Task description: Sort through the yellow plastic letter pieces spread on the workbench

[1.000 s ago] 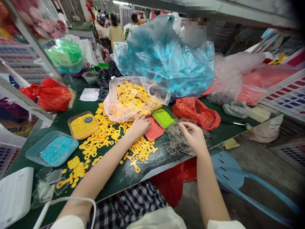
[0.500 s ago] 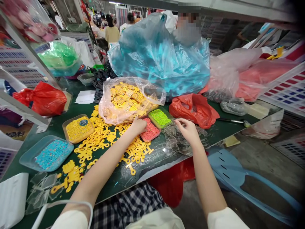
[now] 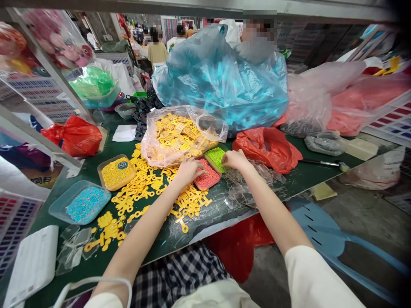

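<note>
Left hand (image 3: 189,172) is curled, fingers together, with the fingertips (image 3: 201,172) at the near edge of the pink bead tray (image 3: 207,176); can't tell if it's pinching anything. Right hand (image 3: 235,160) is also curled, fingers together, over the corner of the green bead tray (image 3: 215,159), with the fingertips (image 3: 224,162) on or just at the beads; can't tell if anything's held. The two hands are near each other, with both trays between them, side by side and touching or nearly so. Both trays sit on the dark green surface (image 3: 175,233), directly below the clear bag of yellow plastic pieces (image 3: 175,137). Loose yellow plastic pieces (image 3: 154,188) are spread under and around the left wrist. Yellow bead tray (image 3: 116,172) sits left of the pile, blue bead tray (image 3: 80,204) further left and nearer the person. Crumpled clear plastic sheets (image 3: 247,184) lie just right of the green tray, under the right forearm's side. Red bag (image 3: 266,149) is behind those sheets, large blue-tinted bag (image 3: 221,81) behind the yellow-filled bag. White box (image 3: 32,265) at the near-left corner. Blue plastic chair (image 3: 316,226) stands on the floor, right of the surface. Co-worker (image 3: 157,53) stands well back, upper left.
</note>
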A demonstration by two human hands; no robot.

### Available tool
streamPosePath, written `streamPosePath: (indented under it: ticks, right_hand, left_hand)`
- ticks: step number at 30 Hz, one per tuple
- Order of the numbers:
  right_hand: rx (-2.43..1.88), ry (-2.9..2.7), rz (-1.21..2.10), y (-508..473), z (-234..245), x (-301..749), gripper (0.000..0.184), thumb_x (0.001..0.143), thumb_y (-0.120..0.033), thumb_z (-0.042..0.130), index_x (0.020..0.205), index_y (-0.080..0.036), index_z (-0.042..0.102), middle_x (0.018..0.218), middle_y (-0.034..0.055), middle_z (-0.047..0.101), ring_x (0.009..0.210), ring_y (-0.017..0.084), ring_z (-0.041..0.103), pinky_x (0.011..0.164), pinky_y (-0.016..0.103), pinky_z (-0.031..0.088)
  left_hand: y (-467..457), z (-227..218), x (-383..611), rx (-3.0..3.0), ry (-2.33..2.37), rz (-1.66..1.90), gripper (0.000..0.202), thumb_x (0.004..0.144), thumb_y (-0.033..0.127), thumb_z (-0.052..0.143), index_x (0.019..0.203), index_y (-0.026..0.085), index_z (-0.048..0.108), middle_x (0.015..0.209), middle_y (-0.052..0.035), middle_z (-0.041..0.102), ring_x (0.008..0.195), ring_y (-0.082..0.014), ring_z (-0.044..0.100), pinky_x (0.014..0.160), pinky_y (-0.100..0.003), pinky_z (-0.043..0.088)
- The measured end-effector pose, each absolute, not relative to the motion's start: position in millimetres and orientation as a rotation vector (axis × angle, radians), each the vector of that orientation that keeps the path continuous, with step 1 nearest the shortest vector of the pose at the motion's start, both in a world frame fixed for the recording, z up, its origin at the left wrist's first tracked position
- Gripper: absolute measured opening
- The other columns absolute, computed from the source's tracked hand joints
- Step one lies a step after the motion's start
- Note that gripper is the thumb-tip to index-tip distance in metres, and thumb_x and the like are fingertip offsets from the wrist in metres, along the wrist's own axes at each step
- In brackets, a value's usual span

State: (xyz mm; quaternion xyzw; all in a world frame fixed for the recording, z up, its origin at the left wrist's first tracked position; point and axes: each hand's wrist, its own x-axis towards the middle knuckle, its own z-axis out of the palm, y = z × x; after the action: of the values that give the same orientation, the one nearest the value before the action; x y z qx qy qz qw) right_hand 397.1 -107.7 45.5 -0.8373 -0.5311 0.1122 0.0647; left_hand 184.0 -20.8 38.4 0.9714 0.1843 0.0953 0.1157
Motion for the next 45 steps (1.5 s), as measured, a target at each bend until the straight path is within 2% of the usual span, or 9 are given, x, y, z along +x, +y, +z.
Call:
streamPosePath:
  ticks: [7,11,15,21,26,30,32,37,45]
  right_hand:
    - [-2.62,-1.671,0.481,-95.6,33.6,399.7,0.01,0.063,-0.013,0.076,0.059,-0.018,0.068,0.069,0.0049,0.068,0.084,0.025,0.063,0.093,0.044,0.029]
    - [-2.631,-1.667,0.597,-87.1,24.6,406.8,0.021,0.07,-0.01,0.071,0.05,-0.015,0.065,0.054,0.004,0.061,0.067,0.018,0.057,0.08,0.04,0.028]
    - [-2.651,-1.661,0.61,-82.7,20.6,407.7,0.026,0.071,-0.01,0.072,0.047,-0.014,0.064,0.049,0.0033,0.058,0.054,0.012,0.047,0.069,0.037,0.023]
    - [-2.672,-1.655,0.367,-89.0,28.8,399.6,0.013,0.068,-0.013,0.079,0.057,-0.017,0.073,0.062,0.0058,0.065,0.054,0.01,0.037,0.067,0.037,0.021]
    - [-2.582,-1.705,0.037,-121.2,57.5,363.9,0.011,0.072,-0.028,0.081,0.071,-0.017,0.077,0.071,0.0114,0.065,0.067,0.018,0.047,0.068,0.037,0.023]
    - [-1.799,-2.008,-0.391,-159.4,76.7,285.2,0.034,0.097,-0.041,0.05,0.083,-0.021,0.073,0.078,0.0078,0.07,0.076,0.021,0.057,0.07,0.035,0.03]
    - [-1.591,-2.069,-0.267,-168.2,71.4,240.0,0.035,0.1,-0.038,0.045,0.082,-0.02,0.069,0.078,0.0039,0.071,0.075,0.018,0.058,0.07,0.033,0.033]
    - [-1.461,-1.964,0.08,-161.4,17.4,162.9,0.02,0.096,-0.031,0.053,0.086,-0.021,0.067,0.083,-0.0014,0.073,0.078,0.016,0.058,0.073,0.031,0.037]
    - [-1.522,-1.885,0.179,-154.0,-19.5,140.7,0.015,0.095,-0.029,0.057,0.087,-0.022,0.068,0.086,-0.0014,0.072,0.081,0.016,0.056,0.072,0.032,0.038]
  left_hand:
    - [-30.2,43.4,81.2,2.463,0.644,0.842,0.033,0.094,0.047,0.055,0.086,0.022,0.074,0.094,-0.0047,0.074,0.094,-0.0208,0.064,0.088,-0.036,0.044]
    - [-38.6,33.6,3.5,2.414,0.879,0.806,0.04,0.092,0.055,0.054,0.085,0.022,0.074,0.091,-0.0058,0.073,0.089,-0.0216,0.065,0.085,-0.038,0.046]
    - [-52.1,12.4,-41.5,2.426,1.004,0.699,0.037,0.093,0.052,0.054,0.086,0.022,0.075,0.092,-0.0054,0.073,0.091,-0.0213,0.063,0.087,-0.039,0.045]
    - [-65.2,-8.7,-48.0,2.471,1.034,0.554,0.027,0.094,0.044,0.057,0.09,0.024,0.075,0.099,-0.004,0.072,0.094,-0.021,0.059,0.088,-0.039,0.041]
    - [-65.4,-11.0,-45.6,2.531,0.957,0.571,0.025,0.094,0.041,0.058,0.089,0.026,0.077,0.099,-0.003,0.071,0.093,-0.02,0.058,0.086,-0.038,0.039]
    - [-64.7,-14.1,-47.7,2.57,0.946,0.552,0.023,0.093,0.041,0.059,0.092,0.028,0.078,0.1,-0.0027,0.071,0.092,-0.0195,0.057,0.085,-0.038,0.039]
    - [-65.0,-15.6,-48.4,2.585,0.947,0.554,0.021,0.093,0.04,0.06,0.094,0.029,0.078,0.104,-0.0026,0.071,0.093,-0.0198,0.056,0.086,-0.038,0.04]
    - [-67.6,-17.0,-48.0,2.605,0.96,0.596,0.02,0.091,0.04,0.061,0.097,0.03,0.078,0.116,-0.0021,0.069,0.102,-0.023,0.052,0.091,-0.041,0.043]
    - [-63.2,-15.8,-53.8,2.533,1.015,0.627,0.021,0.091,0.039,0.062,0.103,0.031,0.077,0.123,-0.0019,0.067,0.105,-0.0237,0.051,0.095,-0.043,0.045]
